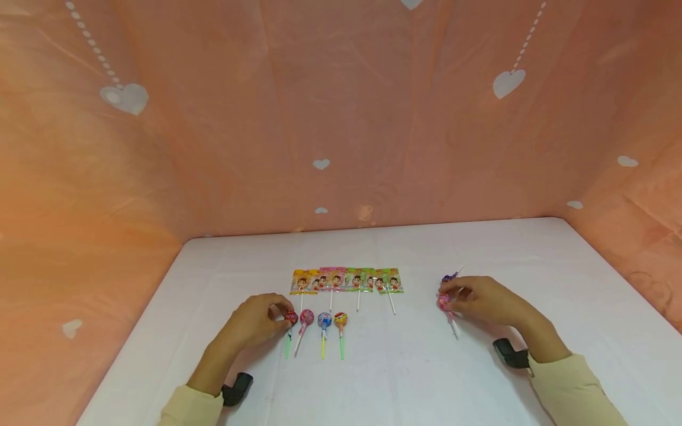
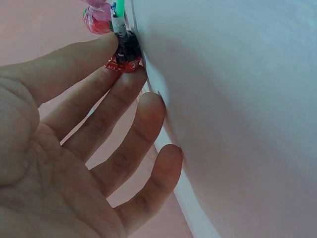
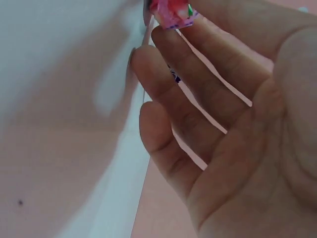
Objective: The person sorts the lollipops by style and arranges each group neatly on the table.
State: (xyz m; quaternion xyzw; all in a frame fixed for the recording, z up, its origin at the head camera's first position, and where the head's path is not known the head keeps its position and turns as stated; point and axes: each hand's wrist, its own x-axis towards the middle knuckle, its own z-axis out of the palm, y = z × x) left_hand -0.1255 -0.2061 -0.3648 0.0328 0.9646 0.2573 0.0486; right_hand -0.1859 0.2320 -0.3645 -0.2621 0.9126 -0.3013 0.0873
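My left hand [image 1: 258,319] pinches the head of a red-and-black wrapped lollipop [image 2: 130,52] with a green stick, between thumb and fingertips at the table surface. Right beside it lies a pink lollipop [image 1: 306,318], then a blue one [image 1: 324,320] with a yellow stick and an orange-yellow one [image 1: 341,319] with a green stick. On the right, my right hand [image 1: 485,299] holds the head of another pink lollipop [image 1: 444,303] by its fingertips, its white stick pointing toward me. A purple-wrapped lollipop [image 1: 449,277] lies just behind, partly hidden by the fingers.
Behind the lollipop row, several flat-packet lollipops lie side by side: a yellow packet [image 1: 303,282], a pink one [image 1: 332,279] and green ones [image 1: 388,280]. The white table [image 1: 394,378] meets an orange cloth backdrop [image 1: 373,130] with hearts.
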